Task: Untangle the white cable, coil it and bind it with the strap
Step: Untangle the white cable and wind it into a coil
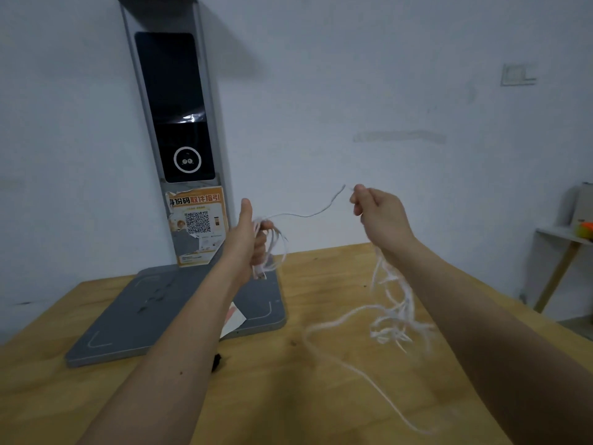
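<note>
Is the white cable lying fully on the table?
No, the left hand and right hand hold the white cable above the wooden table.

Thin white cable (321, 211), part-coiled, strung between raised hands, tangled slack hanging blurred.

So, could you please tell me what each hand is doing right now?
Left hand: grips loops of the white cable.
Right hand: pinches the same cable.

Looks like a parcel pick-up or office room: wooden counter (321, 396) w/ grey scanner kiosk (179, 123), QR-code instruction sticker (197, 220), bare white wall (385, 75), wall switch (517, 74).
</note>
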